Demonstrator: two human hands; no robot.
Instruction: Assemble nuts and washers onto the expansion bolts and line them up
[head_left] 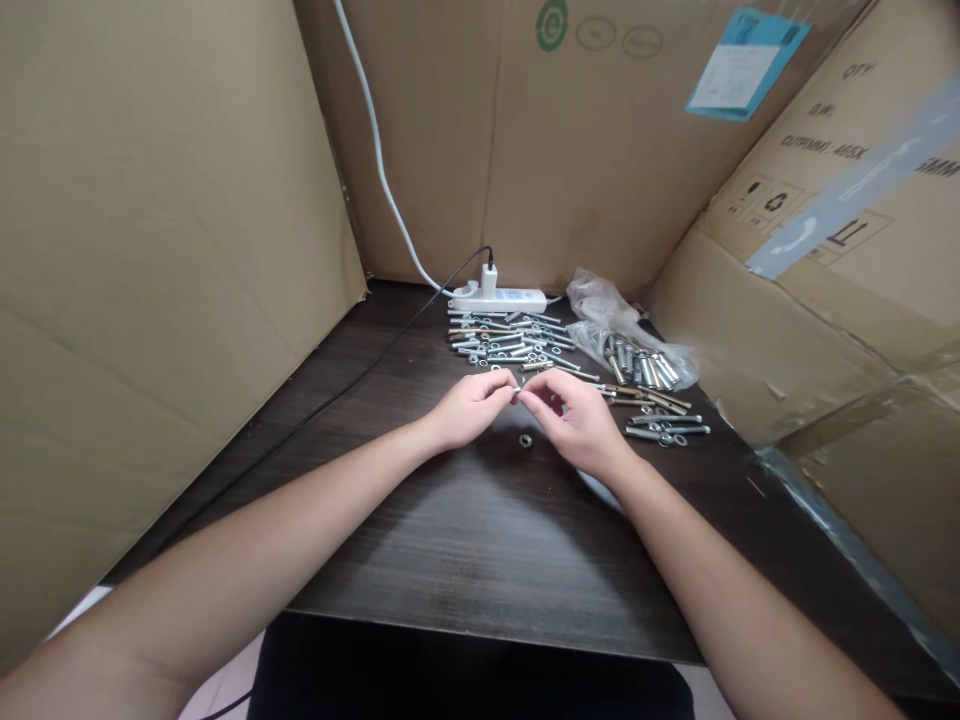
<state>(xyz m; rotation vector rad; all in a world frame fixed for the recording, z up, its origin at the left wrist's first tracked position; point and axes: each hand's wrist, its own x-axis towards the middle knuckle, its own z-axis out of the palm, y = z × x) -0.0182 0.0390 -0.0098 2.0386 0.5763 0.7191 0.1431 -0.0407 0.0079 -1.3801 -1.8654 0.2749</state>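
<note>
My left hand (pixel 474 408) and my right hand (pixel 574 415) meet over the middle of the dark table, fingertips pinched together. Between them is a small pale metallic piece, mostly covered by the fingers, so its kind does not show. A nut (pixel 526 440) lies on the table just below my fingertips. Behind my hands spreads a pile of bolts, sleeves and washers (pixel 510 345). To the right of my right hand lie several brass-coloured bolts (pixel 652 398) and a small group of silver bolts and washers (pixel 666 430).
A clear plastic bag (pixel 600 300) with metal sleeves (pixel 641 362) lies at the back right. A white power strip (pixel 517 300) sits behind the pile, with a black cable (pixel 360 375) crossing the table's left side. Cardboard boxes (pixel 562 150) wall the table on three sides.
</note>
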